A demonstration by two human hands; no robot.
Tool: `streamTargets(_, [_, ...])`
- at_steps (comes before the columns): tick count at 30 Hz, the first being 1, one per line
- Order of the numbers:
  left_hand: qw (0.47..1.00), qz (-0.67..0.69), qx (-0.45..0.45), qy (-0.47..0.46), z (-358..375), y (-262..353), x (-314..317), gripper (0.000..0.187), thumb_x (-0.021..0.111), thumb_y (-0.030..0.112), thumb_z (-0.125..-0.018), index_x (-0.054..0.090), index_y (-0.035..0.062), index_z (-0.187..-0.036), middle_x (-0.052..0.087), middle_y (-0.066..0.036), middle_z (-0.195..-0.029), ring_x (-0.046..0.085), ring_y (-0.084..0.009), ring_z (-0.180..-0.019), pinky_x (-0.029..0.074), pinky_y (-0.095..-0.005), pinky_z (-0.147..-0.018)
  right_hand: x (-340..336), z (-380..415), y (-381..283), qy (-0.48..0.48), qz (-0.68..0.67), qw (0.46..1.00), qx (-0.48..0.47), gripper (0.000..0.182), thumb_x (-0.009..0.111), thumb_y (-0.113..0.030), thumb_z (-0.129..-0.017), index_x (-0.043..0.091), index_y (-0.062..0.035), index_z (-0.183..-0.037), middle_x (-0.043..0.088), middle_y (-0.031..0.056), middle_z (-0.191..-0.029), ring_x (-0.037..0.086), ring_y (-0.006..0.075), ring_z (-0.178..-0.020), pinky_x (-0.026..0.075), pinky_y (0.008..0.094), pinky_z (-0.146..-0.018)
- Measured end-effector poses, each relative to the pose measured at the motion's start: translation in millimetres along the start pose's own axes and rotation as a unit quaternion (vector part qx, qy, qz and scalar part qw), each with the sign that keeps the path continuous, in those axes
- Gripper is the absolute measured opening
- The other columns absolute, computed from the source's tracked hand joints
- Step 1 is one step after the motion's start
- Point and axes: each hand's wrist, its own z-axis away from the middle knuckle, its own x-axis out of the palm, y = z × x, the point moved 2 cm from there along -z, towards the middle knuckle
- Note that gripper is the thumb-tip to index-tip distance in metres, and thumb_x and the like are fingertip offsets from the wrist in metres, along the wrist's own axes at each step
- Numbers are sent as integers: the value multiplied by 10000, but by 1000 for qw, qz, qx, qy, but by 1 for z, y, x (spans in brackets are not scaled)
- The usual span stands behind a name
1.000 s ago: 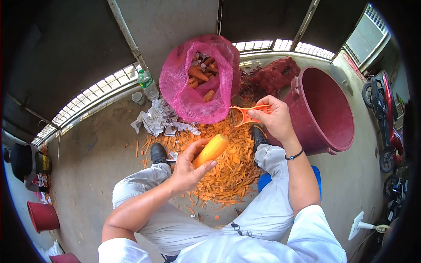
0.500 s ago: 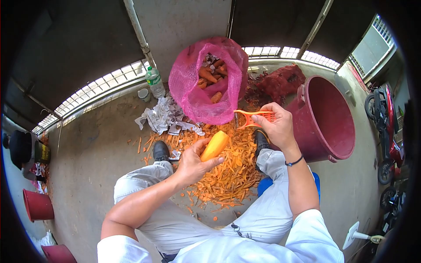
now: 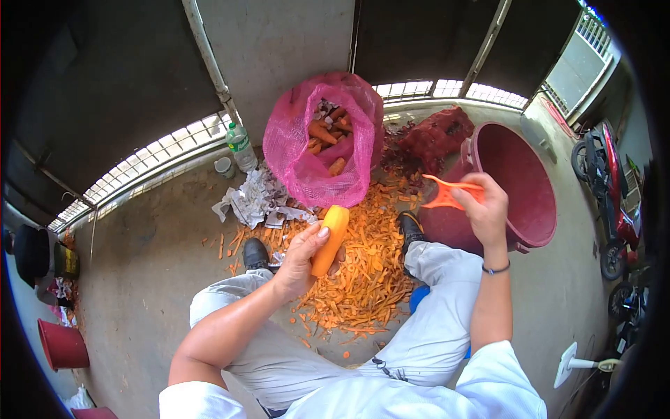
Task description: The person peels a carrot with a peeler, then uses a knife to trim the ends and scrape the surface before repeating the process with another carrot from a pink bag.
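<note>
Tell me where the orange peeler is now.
In the head view, the orange peeler is in the right hand, right of centre, before the dark red tub.

bright even daylight, soft shadows, strong fisheye warp, dark vignetted corners

The right hand (image 3: 488,209) has swung the peeler (image 3: 450,195) toward the tub (image 3: 530,230).

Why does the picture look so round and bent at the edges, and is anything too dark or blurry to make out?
Head view: a fisheye lens bows the wall pipe and leaves black corners. Daylight is even; the carrot in the left hand and the orange peeler in the right hand look sharp. The motorbike at the rim is squeezed and dim.
</note>
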Motion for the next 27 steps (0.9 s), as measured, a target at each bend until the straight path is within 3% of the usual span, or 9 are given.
streamTargets(2, [1000,6,-2,-20,2,9,2,555,509,583,-1021,565,87,-1265,653,-118,-925,614,-199,-753,489,-349,-700,-32,35,9,58,1,997,45,206,777,-92,-917,660,-13,-1067,644,-15,-854,473,2,-605,348,174,-502])
streamTargets(6, [990,129,-61,3,4,2,-1,537,461,576,-1046,577,91,-1245,639,-118,-970,576,-211,-757,456,-349,-691,-91,133,54,248,-20,961,120,175,733,-118,-959,647,-31,-1084,629,-5,-845,458,18,-553,337,183,-445])
streamTargets(8, [972,210,-105,23,3,-5,-6,498,483,555,-1051,597,99,-1214,638,-88,-897,564,-203,-671,462,-352,-613,-119,186,94,305,-45,936,172,178,717,-145,-978,632,-39,-1092,630,6,-826,476,38,-530,352,193,-428])
streamTargets(10, [973,201,-109,28,4,1,-3,486,433,553,-1068,597,120,-1217,617,-87,-855,543,-216,-646,439,-351,-583,-139,242,135,338,-33,899,278,181,701,-141,-988,624,-26,-1104,652,36,-816,518,68,-512,377,206,-407])
streamTargets(15, [974,179,-113,85,-4,-3,-11,438,412,509,-1085,562,135,-1256,619,-101,-879,569,-217,-602,451,-387,-540,-135,309,154,318,-21,852,416,168,673,-82,-987,631,3,-1126,691,84,-826,622,132,-531,455,235,-395])
streamTargets(18, [971,173,-106,128,-5,-8,-18,433,446,502,-1081,545,125,-1267,619,-97,-920,591,-222,-604,486,-410,-538,-133,311,160,321,-48,852,410,177,681,-71,-979,637,5,-1133,695,88,-835,637,143,-535,469,236,-399])
streamTargets(21, [974,120,-79,175,-8,-10,-24,570,591,605,-987,579,112,-1272,646,-60,-896,644,-202,-621,555,-383,-535,-138,310,172,314,-64,860,398,220,646,-51,-984,644,14,-1194,728,114,-929,667,141,-599,494,239,-429])
streamTargets(23, [979,70,-66,178,-6,-3,-12,649,614,681,-938,618,101,-1227,643,-34,-868,653,-166,-604,557,-340,-502,-145,318,173,323,-86,867,369,228,665,-63,-967,675,-5,-1188,737,95,-993,698,138,-718,540,247,-496])
streamTargets(27, [983,35,-68,169,-5,0,-2,488,580,567,-1011,636,121,-1200,666,-20,-865,621,-111,-639,517,-281,-510,-155,332,175,299,-69,879,365,172,718,-56,-937,676,7,-1091,731,69,-911,684,111,-717,512,230,-552])
